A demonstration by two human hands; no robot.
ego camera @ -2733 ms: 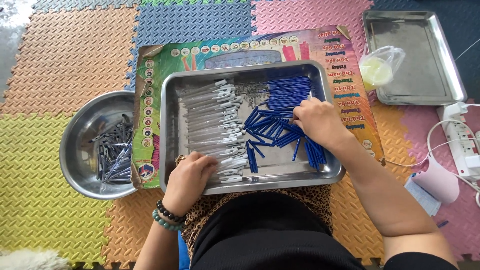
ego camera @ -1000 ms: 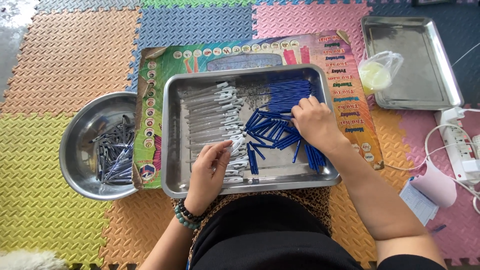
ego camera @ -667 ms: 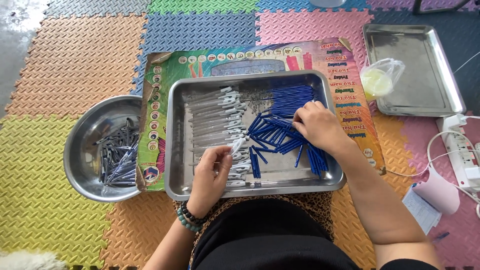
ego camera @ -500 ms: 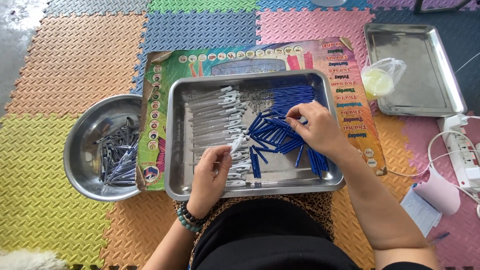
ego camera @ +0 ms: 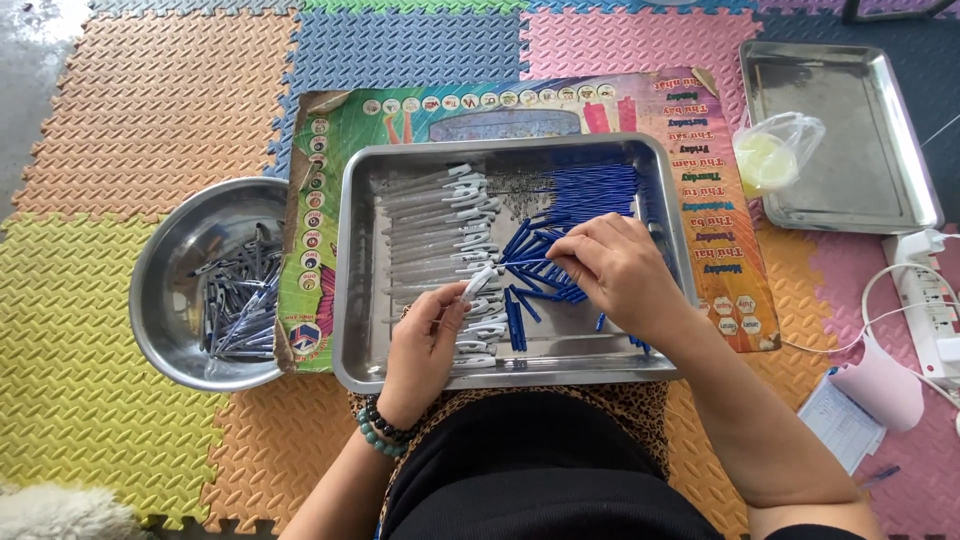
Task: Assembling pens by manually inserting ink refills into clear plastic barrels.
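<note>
We had both hands over the steel tray [ego camera: 360, 300] that sat on a colourful printed poster [ego camera: 400, 110]. Our left hand [ego camera: 425, 345] pinched a clear pen barrel [ego camera: 478, 282] between thumb and fingers, its far end tilted toward the right; our right hand [ego camera: 615, 270] pinched a thin blue refill [ego camera: 525, 263], the tip lying right at the open end of that barrel, so we judged the two were just being joined. Whether the refill had entered the barrel yet we could not tell. In the tray's left half lay rows of clear barrels [ego camera: 430, 225] with white clips, and in the right half a loose heap of blue refills [ego camera: 585, 190], some scattered near our right hand. Both piles looked large, so we judged much of the work was left. To the left of the poster a round metal bowl [ego camera: 160, 300] held a bundle of pens [ego camera: 240, 295] that seemed already assembled, a modest share compared with what remained. At the far right a second, flatter tray [ego camera: 880, 170] held only a small plastic bag [ego camera: 775, 155] at its left edge.
</note>
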